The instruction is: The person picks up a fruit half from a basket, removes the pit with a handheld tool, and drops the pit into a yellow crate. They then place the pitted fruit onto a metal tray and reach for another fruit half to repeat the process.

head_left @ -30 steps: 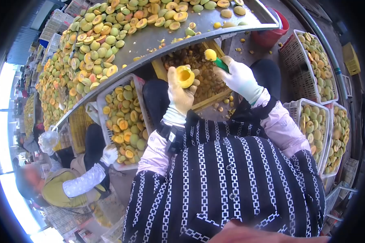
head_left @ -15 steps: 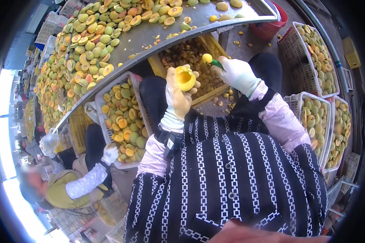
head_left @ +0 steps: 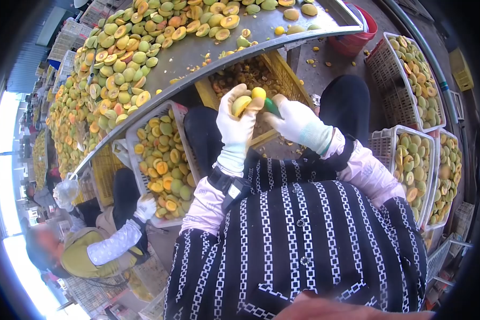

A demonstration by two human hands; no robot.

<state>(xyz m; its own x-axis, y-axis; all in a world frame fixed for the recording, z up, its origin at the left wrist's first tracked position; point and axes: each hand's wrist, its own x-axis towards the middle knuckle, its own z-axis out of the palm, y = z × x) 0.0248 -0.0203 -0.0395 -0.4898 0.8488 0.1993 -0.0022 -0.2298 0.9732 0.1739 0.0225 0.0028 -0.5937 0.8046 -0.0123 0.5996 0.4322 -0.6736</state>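
My left hand (head_left: 236,127), in a white glove stained at the fingers, is closed around a yellow peach half (head_left: 241,105). Gloved as well, my right hand (head_left: 300,124) grips a tool by its green handle (head_left: 272,107). At the tool's far end is a round yellow lump (head_left: 258,93), close against my left thumb; the tool's working end is hidden there. Both hands are held over a yellow crate (head_left: 284,69) with brownish fruit scraps inside.
A metal table (head_left: 184,57) heaped with peach halves curves across the front. A crate of peach halves (head_left: 165,160) stands left of my legs; several more (head_left: 410,165) are at the right. A red bucket (head_left: 357,40) sits by the table corner. A co-worker (head_left: 98,242) sits at left.
My hands have come closer together. The peach half has turned from its hollow facing up to its side, and the yellow lump on the tool has moved left to my left thumb.
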